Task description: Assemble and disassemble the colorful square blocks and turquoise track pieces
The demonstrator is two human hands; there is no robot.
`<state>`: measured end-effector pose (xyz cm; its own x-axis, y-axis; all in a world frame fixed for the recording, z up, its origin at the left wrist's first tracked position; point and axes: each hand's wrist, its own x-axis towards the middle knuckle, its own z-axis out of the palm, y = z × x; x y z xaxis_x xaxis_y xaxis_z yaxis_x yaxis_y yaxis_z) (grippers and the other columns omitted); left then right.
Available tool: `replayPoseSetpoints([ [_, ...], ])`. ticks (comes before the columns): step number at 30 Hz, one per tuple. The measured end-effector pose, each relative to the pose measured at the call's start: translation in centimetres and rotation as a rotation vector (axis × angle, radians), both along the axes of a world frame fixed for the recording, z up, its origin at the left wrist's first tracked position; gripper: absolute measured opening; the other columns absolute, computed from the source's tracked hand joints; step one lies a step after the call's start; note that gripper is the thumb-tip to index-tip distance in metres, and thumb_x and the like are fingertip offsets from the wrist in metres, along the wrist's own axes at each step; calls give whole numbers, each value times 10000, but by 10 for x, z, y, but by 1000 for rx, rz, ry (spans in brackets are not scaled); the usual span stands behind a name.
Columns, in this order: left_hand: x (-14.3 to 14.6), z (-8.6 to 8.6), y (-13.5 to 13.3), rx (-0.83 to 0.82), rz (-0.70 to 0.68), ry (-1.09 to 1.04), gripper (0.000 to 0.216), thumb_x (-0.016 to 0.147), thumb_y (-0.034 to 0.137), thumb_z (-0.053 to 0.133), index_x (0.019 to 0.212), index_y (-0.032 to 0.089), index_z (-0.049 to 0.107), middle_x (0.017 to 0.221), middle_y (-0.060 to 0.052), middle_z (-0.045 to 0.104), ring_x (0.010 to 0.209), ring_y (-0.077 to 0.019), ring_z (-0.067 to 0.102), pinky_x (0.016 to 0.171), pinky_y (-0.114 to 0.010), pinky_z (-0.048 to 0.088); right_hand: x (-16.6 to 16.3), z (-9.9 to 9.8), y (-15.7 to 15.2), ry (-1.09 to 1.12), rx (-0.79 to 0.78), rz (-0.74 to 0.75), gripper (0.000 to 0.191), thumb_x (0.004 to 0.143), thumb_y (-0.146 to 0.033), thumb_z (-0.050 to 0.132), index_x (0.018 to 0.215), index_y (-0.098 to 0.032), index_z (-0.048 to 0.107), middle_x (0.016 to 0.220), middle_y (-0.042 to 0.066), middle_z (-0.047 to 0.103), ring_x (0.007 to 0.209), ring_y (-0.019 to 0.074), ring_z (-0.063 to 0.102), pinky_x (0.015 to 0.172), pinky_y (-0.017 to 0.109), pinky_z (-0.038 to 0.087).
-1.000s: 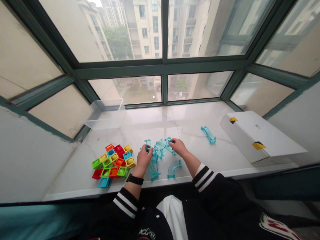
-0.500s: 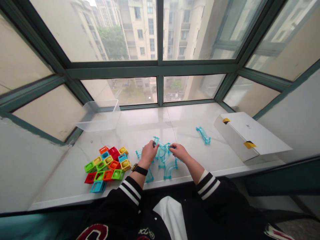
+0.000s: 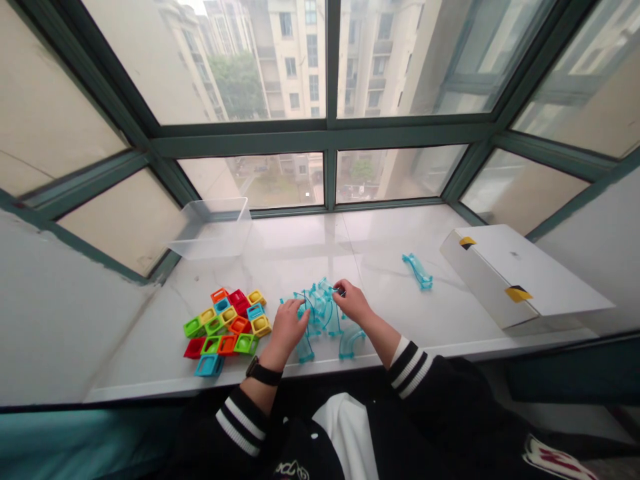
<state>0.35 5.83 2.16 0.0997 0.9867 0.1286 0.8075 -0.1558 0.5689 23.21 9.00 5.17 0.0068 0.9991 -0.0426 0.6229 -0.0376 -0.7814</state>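
A cluster of clear teal track pieces [image 3: 320, 308] lies on the white sill in front of me. My left hand [image 3: 287, 330] rests on the cluster's left side, fingers curled around a curved teal piece. My right hand [image 3: 353, 301] pinches the top right of the same cluster. A loose curved teal piece [image 3: 350, 342] lies just below my right wrist. A heap of coloured square blocks [image 3: 226, 327], green, red, orange, yellow and blue, sits to the left of my left hand.
A clear plastic bin [image 3: 213, 228] stands at the back left by the window. A lone teal track piece [image 3: 417, 270] lies to the right. A white cardboard box [image 3: 520, 277] with yellow tape sits at the far right. The sill's front edge [image 3: 450, 350] runs beneath my wrists.
My left hand has dropped from the top of the teal cluster to its lower left side. My right hand stays pinched on the cluster's top right.
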Motion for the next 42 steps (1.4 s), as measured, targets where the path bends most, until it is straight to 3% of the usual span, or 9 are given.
replayPoseSetpoints([
  [5,-3,-28,-13,116,75,10,450,984,416,575,1399,258,648,1544,-140,564,1453,-359,490,1235,-574,388,-16,3,0,9,119,194,106,928,-187,674,968,-238,758,972,7,776,927,177,700,882,271,508],
  [10,4,-51,-18,72,54,-88,538,1051,486,442,1524,245,528,1671,-125,439,1595,-346,321,1296,-597,289,-36,-13,2,-195,214,271,155,920,-228,773,1074,-245,773,1135,63,738,1138,241,640,1034,358,455],
  [19,16,-56,-9,128,-13,-93,700,983,572,586,1569,216,448,1665,-176,433,1607,-380,294,1287,-626,294,-24,-23,-6,-213,279,270,346,928,-342,761,1258,-260,696,1246,78,705,1222,266,600,1089,392,414],
  [23,19,-51,-4,116,-53,-100,676,981,550,598,1555,223,457,1642,-168,457,1599,-370,312,1291,-616,296,25,-20,2,-187,396,220,430,946,-370,696,1348,-232,632,1331,104,668,1279,272,573,1146,397,400],
  [27,22,-48,-1,117,-111,-109,566,984,531,614,1466,244,538,1634,-151,466,1592,-374,322,1278,-630,320,132,-23,23,-395,419,-311,450,969,-313,589,1385,-140,580,1372,199,617,1336,324,514,1183,473,362],
  [29,23,-47,2,128,-137,-121,517,977,534,630,1409,256,574,1628,-140,473,1586,-383,332,1261,-649,341,188,-28,31,-520,314,-574,547,945,-331,623,1434,-101,536,1431,250,569,1376,367,478,1169,508,365],
  [31,24,-46,3,137,-158,-125,479,970,538,643,1354,255,602,1617,-138,483,1577,-391,347,1249,-655,359,230,-34,34,-588,100,-688,664,915,-397,695,1464,-74,510,1430,290,567,1342,400,513,1115,521,412],
  [35,24,-44,4,165,-169,-101,408,956,522,669,1256,247,634,1592,-139,509,1554,-385,382,1243,-629,378,257,-50,31,-627,-197,-554,548,948,-456,679,1369,-111,620,1316,265,645,1223,395,620,1003,484,488],
  [42,23,-36,-2,240,-158,-15,478,906,489,748,1312,276,612,1542,-124,566,1511,-379,438,1255,-646,323,203,-65,15,-410,55,-339,420,930,-348,651,1288,-129,671,1268,201,695,1203,314,649,1059,413,496],
])
